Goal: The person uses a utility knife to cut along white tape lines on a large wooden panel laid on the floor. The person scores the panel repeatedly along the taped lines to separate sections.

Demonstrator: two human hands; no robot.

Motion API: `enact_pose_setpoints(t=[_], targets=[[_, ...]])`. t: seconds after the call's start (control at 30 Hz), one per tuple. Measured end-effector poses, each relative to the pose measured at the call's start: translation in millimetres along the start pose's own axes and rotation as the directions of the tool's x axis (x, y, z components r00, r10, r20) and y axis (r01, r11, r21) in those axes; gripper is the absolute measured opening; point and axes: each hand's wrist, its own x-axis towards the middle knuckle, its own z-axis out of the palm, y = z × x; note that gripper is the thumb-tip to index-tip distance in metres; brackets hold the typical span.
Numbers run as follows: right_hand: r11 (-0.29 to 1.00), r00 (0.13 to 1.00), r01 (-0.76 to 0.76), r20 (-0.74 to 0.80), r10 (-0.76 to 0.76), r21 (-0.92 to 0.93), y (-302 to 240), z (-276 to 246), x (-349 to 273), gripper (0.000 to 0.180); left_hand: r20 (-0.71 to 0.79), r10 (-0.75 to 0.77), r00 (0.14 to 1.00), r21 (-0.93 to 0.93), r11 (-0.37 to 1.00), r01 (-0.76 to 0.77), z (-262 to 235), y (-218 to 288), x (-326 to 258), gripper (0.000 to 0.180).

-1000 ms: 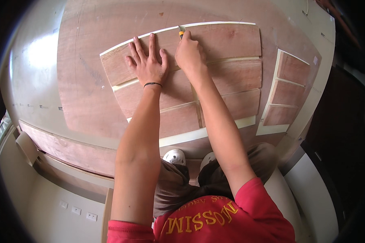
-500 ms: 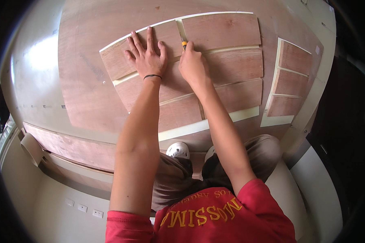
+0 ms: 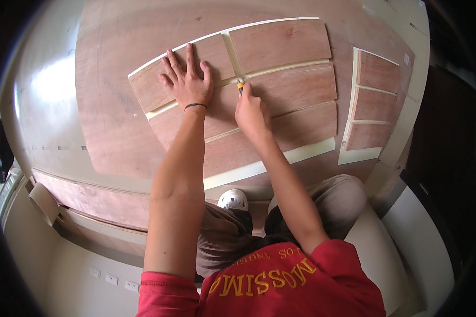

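My left hand (image 3: 190, 89) lies flat with fingers spread on the upper-left piece of thin plywood (image 3: 217, 55), its fingertips close to the curved far edge. My right hand (image 3: 253, 115) is closed around a utility knife (image 3: 240, 85) with a yellow and black handle. The knife's tip rests at the lower end of the narrow pale gap (image 3: 231, 52) between the two upper pieces, where it meets the groove below them. Rows of reddish-brown plywood pieces sit on a cream backing sheet (image 3: 238, 173), which shows in the grooves and along the near edge. My fingers partly hide the knife.
A smaller cream sheet (image 3: 357, 156) carrying three plywood pieces lies to the right. Under both is a large brown board (image 3: 116, 105) on a shiny pale surface (image 3: 47, 116). A long plywood strip (image 3: 95, 198) stands at the lower left. My white shoe (image 3: 233, 199) is near the backing's edge.
My right hand has drawn the utility knife toward me along the gap, down to the groove. My left hand stays pressed on the plywood. The view has shifted slightly.
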Motion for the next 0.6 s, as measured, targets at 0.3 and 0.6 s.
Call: enact_pose_setpoints(t=[0.3,0.6], targets=[[0.995,0.992,0.072,-0.108,-0.064,0.072,-7,-17,-1,0.028,0.036,-0.007,0.999,0.022,1.000,0.006,-3,1,-3,0.059],[0.978,0.961,0.206,-0.195,-0.193,0.045,-29,-33,87,0.021,0.047,-0.010,0.999,0.012,1.000,0.009,-4,4,0,0.059]])
